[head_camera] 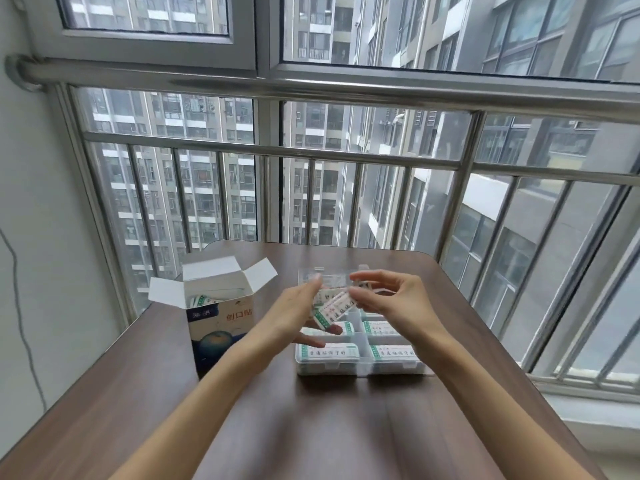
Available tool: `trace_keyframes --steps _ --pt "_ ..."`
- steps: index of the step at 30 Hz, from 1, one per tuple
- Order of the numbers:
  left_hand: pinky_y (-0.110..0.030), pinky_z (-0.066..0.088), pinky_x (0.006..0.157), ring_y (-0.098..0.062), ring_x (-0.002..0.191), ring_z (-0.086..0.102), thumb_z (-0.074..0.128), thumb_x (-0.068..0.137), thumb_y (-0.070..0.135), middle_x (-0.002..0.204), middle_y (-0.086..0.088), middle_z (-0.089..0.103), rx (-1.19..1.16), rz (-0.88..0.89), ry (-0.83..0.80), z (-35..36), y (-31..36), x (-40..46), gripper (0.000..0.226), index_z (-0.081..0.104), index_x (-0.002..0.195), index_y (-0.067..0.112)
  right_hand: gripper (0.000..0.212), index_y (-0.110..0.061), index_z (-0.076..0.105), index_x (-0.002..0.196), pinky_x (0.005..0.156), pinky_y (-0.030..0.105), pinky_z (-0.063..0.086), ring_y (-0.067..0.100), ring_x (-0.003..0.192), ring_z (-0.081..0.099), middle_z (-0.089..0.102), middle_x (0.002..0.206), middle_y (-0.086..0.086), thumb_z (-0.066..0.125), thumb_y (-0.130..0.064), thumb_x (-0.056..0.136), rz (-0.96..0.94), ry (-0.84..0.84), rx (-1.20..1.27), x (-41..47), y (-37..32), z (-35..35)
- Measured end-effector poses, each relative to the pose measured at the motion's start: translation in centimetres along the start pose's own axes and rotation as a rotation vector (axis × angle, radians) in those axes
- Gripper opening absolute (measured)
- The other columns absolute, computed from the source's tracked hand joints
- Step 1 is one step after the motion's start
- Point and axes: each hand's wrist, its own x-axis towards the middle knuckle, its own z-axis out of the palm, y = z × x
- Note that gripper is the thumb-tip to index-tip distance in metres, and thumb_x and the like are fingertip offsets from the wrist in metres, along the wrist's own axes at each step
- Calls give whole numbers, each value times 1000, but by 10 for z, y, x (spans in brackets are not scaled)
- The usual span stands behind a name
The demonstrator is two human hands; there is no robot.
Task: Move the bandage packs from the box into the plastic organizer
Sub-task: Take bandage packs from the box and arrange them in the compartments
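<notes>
A blue and white cardboard box (221, 327) stands open on the left of the table, with white bandage packs (202, 301) showing inside. To its right lies a clear plastic organizer (360, 367) whose compartments hold bandage packs (329, 351) with green ends. Above the organizer both hands hold a small stack of bandage packs (334, 306). My left hand (294, 317) grips the stack from the left and below. My right hand (388, 299) pinches its upper right end with the fingertips.
The brown wooden table (311, 427) stands against a metal railing (311, 157) and window. The organizer's clear lid (325, 275) stands raised at the back. A cable (20, 306) hangs on the left wall.
</notes>
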Motion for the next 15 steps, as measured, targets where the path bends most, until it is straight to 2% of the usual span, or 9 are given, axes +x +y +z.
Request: trace_keyframes --steps 5,7,9,11,15 --pt "-14 40 43 -3 61 63 45 100 22 91 1 62 173 149 37 -1 4 14 7 49 105 19 18 -13 71 97 61 13 50 4 72 64 70 86 2 73 -13 79 -105 58 -38 7 -9 7" --pt "-12 38 43 -5 63 58 43 101 22 89 -1 60 208 200 52 -2 10 19 10 48 106 16 23 -20 67 105 64 14 48 7 81 61 65 94 1 70 -23 83 -104 37 -141 13 -15 4" --pt "-11 37 43 -7 64 55 41 101 24 88 -2 59 229 228 49 -4 17 25 10 48 104 17 30 -26 59 119 70 16 46 11 93 58 58 105 2 63 -29 89 -53 -64 -216 19 -23 1" --pt "-11 36 43 -8 63 54 41 101 24 84 -2 59 273 261 34 -3 22 31 11 49 101 17 30 -22 55 123 70 17 47 10 89 58 59 105 2 57 -24 93 -9 -159 -193 21 -27 0" --pt "-16 41 50 -4 55 55 46 98 30 75 2 60 417 375 96 -3 23 39 20 56 102 12 24 -12 58 116 65 18 49 10 75 59 63 96 5 58 -12 92 -6 -149 -157 23 -27 -4"
